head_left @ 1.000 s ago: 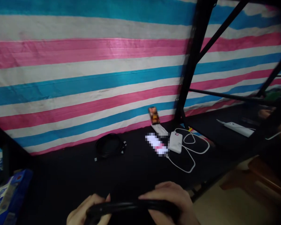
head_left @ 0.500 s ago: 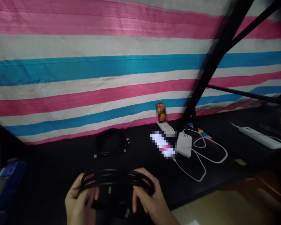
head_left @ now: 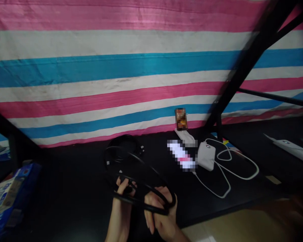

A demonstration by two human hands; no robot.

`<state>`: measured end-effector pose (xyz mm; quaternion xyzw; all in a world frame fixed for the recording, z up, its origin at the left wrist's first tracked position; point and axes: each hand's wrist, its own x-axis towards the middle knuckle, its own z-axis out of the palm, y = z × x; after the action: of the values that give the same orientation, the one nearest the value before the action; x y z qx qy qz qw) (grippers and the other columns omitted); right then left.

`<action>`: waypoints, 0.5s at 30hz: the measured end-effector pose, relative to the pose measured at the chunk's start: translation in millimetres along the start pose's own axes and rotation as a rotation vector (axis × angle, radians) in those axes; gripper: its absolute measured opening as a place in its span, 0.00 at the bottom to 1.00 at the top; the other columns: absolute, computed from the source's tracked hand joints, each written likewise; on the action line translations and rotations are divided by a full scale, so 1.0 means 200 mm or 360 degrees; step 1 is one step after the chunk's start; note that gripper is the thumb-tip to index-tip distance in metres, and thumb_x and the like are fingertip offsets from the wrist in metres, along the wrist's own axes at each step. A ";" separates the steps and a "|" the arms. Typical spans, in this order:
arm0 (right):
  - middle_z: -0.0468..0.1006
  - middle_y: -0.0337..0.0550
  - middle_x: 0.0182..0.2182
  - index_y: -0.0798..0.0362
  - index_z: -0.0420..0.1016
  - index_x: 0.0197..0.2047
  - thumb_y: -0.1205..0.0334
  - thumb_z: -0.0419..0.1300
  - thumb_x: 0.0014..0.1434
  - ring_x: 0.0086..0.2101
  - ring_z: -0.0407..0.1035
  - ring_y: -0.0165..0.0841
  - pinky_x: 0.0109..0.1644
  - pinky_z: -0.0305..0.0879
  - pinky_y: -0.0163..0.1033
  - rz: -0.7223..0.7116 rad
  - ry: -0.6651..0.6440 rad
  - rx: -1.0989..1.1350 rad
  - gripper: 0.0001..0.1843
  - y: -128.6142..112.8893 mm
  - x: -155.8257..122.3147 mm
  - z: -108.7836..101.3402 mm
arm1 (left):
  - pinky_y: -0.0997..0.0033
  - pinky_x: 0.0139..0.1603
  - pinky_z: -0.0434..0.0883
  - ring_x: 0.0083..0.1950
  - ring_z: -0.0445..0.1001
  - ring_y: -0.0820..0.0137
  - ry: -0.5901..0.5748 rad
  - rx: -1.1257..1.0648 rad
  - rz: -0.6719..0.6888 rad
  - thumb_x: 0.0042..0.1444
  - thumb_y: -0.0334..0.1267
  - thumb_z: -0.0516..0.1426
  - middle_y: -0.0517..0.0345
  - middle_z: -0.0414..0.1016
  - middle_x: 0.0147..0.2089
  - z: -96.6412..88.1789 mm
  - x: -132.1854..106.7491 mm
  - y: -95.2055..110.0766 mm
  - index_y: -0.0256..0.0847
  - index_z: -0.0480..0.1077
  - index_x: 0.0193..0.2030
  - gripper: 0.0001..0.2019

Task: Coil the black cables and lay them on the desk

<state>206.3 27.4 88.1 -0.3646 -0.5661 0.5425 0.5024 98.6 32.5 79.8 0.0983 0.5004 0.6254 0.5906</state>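
Both hands hold one coil of black cable (head_left: 141, 183) just above the black table (head_left: 73, 198), low in the middle of the view. My left hand (head_left: 123, 192) grips the coil's left side with the fingers curled over it. My right hand (head_left: 161, 212) clasps its right side, the loops running across the fingers. The coil stretches up and away from the hands. A second bundle of black cable (head_left: 125, 150) lies on the table just behind it, near the striped sheet.
A pink, white and blue striped sheet (head_left: 116, 74) hangs behind the table. A white power bank (head_left: 206, 155) with a looped white cable (head_left: 232, 168), a small phone (head_left: 181, 118) propped upright, a white power strip (head_left: 293, 149) and a blue box (head_left: 10, 196) are around. A black metal post (head_left: 242, 70) slants at right.
The hands with the cable coil have risen and moved forward over the table. The coil went from flat between the hands to tilted and stretched. The view shifted down and right.
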 end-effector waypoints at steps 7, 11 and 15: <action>0.65 0.39 0.11 0.52 0.66 0.14 0.45 0.58 0.54 0.17 0.66 0.31 0.26 0.68 0.38 0.0058 0.0088 0.0072 0.25 0.06 -0.07 -0.22 | 0.77 0.29 0.69 0.25 0.69 0.76 0.0141 -0.0069 0.0051 0.45 0.45 0.64 0.65 0.66 0.22 -0.06 -0.10 -0.08 0.42 0.70 0.47 0.22; 0.66 0.31 0.17 0.53 0.70 0.42 0.54 0.65 0.51 0.17 0.65 0.27 0.25 0.68 0.35 0.0157 0.0422 -0.0026 0.17 0.08 -0.08 -0.28 | 0.78 0.29 0.66 0.24 0.66 0.77 0.0200 0.0489 0.0416 0.44 0.49 0.63 0.66 0.64 0.19 -0.14 -0.08 -0.09 0.40 0.71 0.35 0.17; 0.70 0.33 0.28 0.48 0.57 0.57 0.51 0.65 0.49 0.17 0.64 0.24 0.18 0.67 0.32 0.0179 0.0578 -0.0252 0.35 0.13 -0.08 -0.28 | 0.73 0.30 0.67 0.22 0.67 0.73 0.0070 0.0970 0.0483 0.45 0.53 0.60 0.62 0.66 0.16 -0.21 -0.08 -0.08 0.40 0.64 0.19 0.19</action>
<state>260.8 30.6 54.0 -0.5257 -0.4858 0.4490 0.5348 83.6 -5.4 55.4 0.3301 0.6567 0.5297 0.4233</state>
